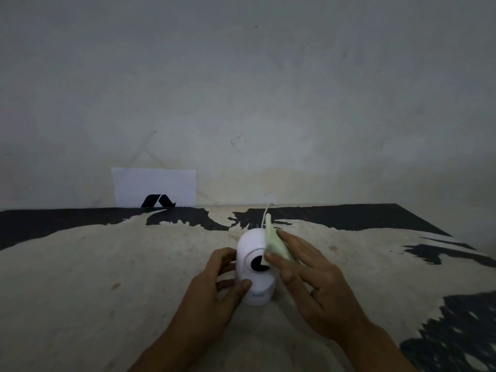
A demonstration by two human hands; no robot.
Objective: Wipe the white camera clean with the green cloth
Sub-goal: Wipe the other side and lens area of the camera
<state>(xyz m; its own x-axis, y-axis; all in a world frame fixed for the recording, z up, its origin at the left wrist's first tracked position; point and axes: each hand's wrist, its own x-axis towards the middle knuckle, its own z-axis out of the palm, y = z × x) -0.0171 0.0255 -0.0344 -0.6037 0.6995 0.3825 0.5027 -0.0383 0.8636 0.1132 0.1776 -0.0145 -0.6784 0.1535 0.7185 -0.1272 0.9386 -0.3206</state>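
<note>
White camera (255, 267) stands upright on the patterned counter (107, 264), steadied by the left hand (214, 285) at its left side; right hand (308, 275) fingers (276, 261) pinch the green cloth (275, 244) against its upper right

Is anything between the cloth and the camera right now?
Nothing visible. The right hand presses the cloth straight onto the camera, on its right side at the lens edge. The left hand grips the other side, clear of the cloth.
</note>
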